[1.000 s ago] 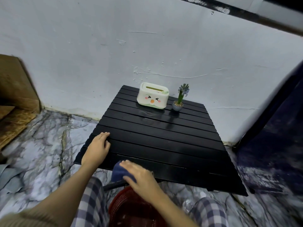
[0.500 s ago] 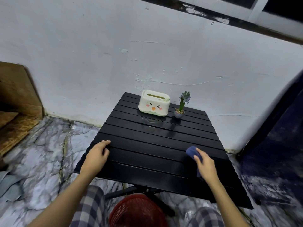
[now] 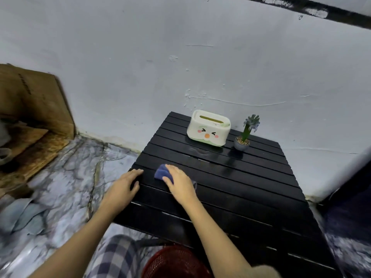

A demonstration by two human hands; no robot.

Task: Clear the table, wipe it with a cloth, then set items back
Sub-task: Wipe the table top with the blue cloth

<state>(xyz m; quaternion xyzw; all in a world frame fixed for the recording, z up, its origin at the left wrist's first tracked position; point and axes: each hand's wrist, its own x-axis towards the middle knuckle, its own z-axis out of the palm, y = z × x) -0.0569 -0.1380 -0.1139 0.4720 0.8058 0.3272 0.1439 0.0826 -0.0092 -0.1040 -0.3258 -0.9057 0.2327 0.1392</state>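
Note:
A black slatted table [image 3: 241,187] stands against the white wall. My right hand [image 3: 179,182] presses a folded blue cloth [image 3: 162,173] flat on the table's left part. My left hand [image 3: 124,187] rests open on the table's left edge, fingers spread, holding nothing. At the back of the table stand a cream tissue box with a cartoon face [image 3: 208,128] and, to its right, a small potted plant [image 3: 245,133].
A red plastic basket [image 3: 176,263] sits on the floor under the table's near edge, between my knees in checked trousers. Cardboard and wooden boards [image 3: 30,121] lie at the left on the marbled floor. A dark blue object [image 3: 351,207] stands at the right.
My right hand has swept the blue cloth from the near edge over to the right side and now back to the table's left part. My left hand stays on the left edge.

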